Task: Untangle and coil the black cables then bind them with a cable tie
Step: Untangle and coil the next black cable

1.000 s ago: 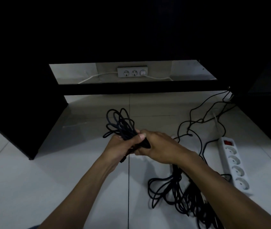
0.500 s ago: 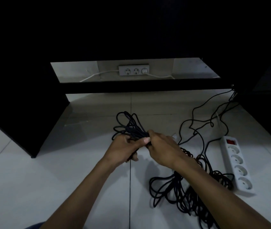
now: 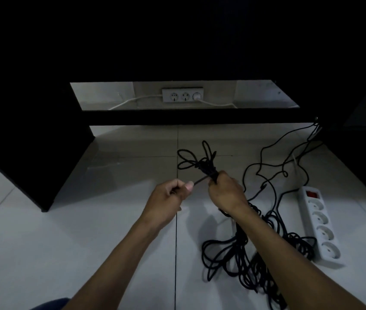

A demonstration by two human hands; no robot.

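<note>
My right hand (image 3: 225,192) grips a bunch of coiled black cable (image 3: 199,161) whose loops stick up beyond the fist. My left hand (image 3: 168,195) pinches a thin black strand (image 3: 201,180) that runs taut from the bundle to its thumb and fingers; whether it is a cable end or a tie I cannot tell. A loose tangle of black cable (image 3: 233,260) lies on the white floor under my right forearm. More black cable (image 3: 264,171) trails away to the dark furniture at the right.
A white power strip with a red switch (image 3: 319,222) lies on the floor at the right. A dark desk leg (image 3: 43,164) stands at the left. A wall socket (image 3: 183,95) with white cords sits behind a dark crossbar (image 3: 188,118).
My hands were together on the bundle. Now the left hand has pulled away leftward, drawing a strand out taut, while the right hand keeps the bundle and has shifted right.
</note>
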